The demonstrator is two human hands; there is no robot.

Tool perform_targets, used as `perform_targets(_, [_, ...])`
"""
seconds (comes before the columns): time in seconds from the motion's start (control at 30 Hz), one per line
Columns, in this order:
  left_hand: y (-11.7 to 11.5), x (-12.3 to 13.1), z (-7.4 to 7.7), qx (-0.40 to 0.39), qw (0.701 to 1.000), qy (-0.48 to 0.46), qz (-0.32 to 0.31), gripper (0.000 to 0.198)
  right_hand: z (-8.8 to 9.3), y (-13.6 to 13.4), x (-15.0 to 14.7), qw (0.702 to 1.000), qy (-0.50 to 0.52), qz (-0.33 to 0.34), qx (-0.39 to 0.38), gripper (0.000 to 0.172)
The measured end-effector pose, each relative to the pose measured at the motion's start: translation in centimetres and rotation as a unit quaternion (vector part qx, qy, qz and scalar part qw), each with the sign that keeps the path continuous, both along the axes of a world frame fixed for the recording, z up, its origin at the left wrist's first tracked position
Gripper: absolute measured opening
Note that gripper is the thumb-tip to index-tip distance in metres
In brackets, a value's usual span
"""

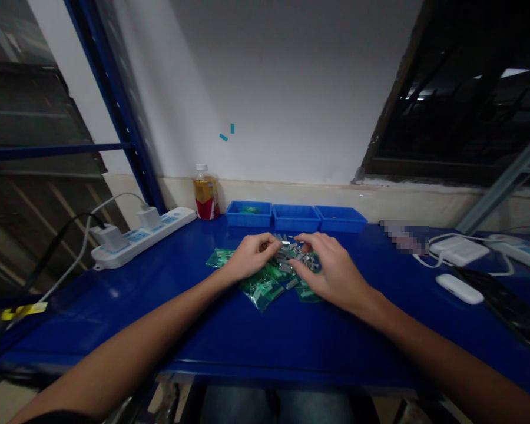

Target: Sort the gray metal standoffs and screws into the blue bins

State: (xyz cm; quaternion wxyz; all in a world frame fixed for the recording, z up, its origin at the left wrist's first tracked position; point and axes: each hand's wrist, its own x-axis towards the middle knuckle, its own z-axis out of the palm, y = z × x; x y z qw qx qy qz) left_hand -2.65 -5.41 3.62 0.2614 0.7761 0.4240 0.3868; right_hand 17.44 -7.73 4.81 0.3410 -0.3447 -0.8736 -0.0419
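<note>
My left hand [254,253] is closed in a pinch, with a small silver metal piece [285,242] at its fingertips. Just to the right, my right hand [331,268] curves over the pile with thumb and forefinger apart and nothing visible between them. Under and between both hands lies a heap of small grey metal pieces [286,268]. Green-tinted clear plastic bags [261,290] with small parts inside lie around and beneath the heap. Another such bag [221,257] sits by my left wrist. My hands hide part of the heap.
Three blue trays [297,219] line the wall behind the pile. A drink bottle [206,194] stands left of them, beside a white power strip [143,235] with plugs and cables. At right on the blue table [265,347] are a white case [459,288], a dark phone [507,309] and cables.
</note>
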Motion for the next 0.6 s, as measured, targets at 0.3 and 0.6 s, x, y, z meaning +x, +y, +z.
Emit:
perform_targets(0.3, [-0.4,0.4,-0.4,0.025,1.000,-0.011,0.001,0.033,-1.1,2.0,-1.6,0.998,-0.028,-0.013,0.053,0.014])
perform_targets(0.6, [-1.1,0.6,0.3,0.127,0.992,0.026,-0.006,0.018,-2.0,1.9,-1.3,0.998,0.059,-0.026,-0.013,0.015])
